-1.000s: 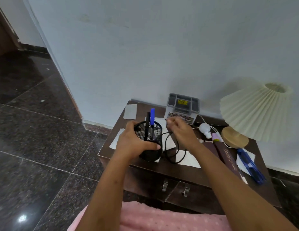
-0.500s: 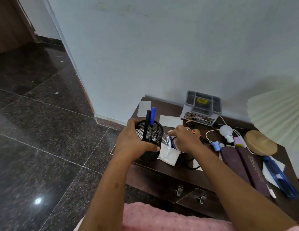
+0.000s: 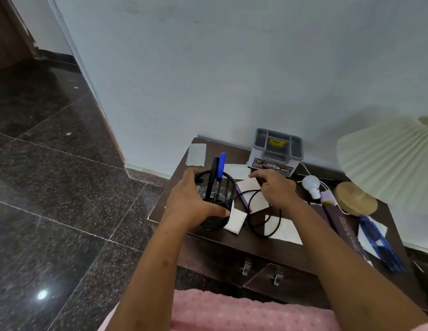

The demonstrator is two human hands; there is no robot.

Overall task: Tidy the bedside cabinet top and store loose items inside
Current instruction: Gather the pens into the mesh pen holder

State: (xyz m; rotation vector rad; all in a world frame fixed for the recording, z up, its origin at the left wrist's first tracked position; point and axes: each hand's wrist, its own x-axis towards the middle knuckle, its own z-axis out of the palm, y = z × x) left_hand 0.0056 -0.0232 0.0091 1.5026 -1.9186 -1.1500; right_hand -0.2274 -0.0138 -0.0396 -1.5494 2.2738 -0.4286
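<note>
Gripping a black mesh pen holder [image 3: 217, 199] with the left hand [image 3: 191, 206] at centre frame, by the left edge of the bedside cabinet [image 3: 256, 242], blue pen [image 3: 222, 168] and black pen [image 3: 214, 173] upright inside; reaching the right hand [image 3: 277, 189], fingers curled, onto a black cable [image 3: 263, 231] and notepad [image 3: 258, 203], grasp impossible to tell

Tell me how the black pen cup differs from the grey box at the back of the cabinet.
The pen cup is round black mesh; the grey box is squarish solid plastic with compartments. The cup holds two pens and is gripped by the left hand; the box stands untouched by the wall. Both are open-topped holders.
</note>
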